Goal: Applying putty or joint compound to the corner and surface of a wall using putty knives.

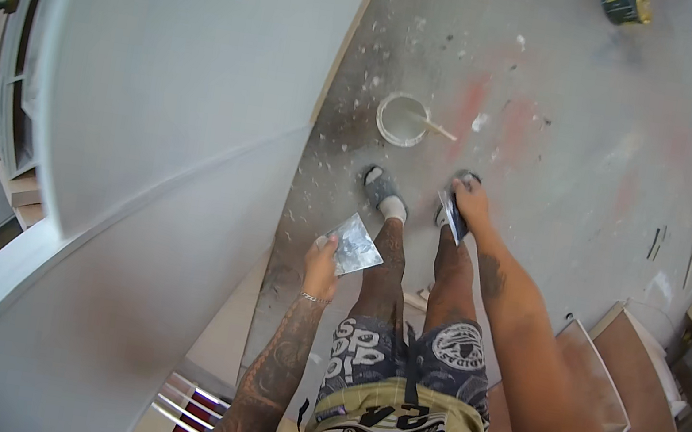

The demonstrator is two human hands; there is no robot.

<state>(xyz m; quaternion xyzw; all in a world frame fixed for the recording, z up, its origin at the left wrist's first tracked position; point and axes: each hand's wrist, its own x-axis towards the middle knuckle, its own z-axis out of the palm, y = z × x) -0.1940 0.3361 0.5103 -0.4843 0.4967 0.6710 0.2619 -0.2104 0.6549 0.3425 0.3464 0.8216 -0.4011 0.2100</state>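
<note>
Up on a raised stand next to the big smooth white wall panel, looking straight down past my knees at the dusty grey concrete floor. Left hand is closed around the handle end of a wide, flat metal plastering blade, its shiny face smeared with pale grey filler. Right hand grips a narrower dark-handled putty knife, hanging down by my right shin.

Progress-wise, I'd say the wall is mostly skimmed: it reads as an even, matte white with no obvious bare patches from here, though the fisheye bends it a lot. Filler's still loaded on the wide blade, so there's more to spread.

Down below, the round white plastic bucket with a thin wooden stir stick sits just ahead of my grey slides, white splatter crusted all along the wall's base.
</note>
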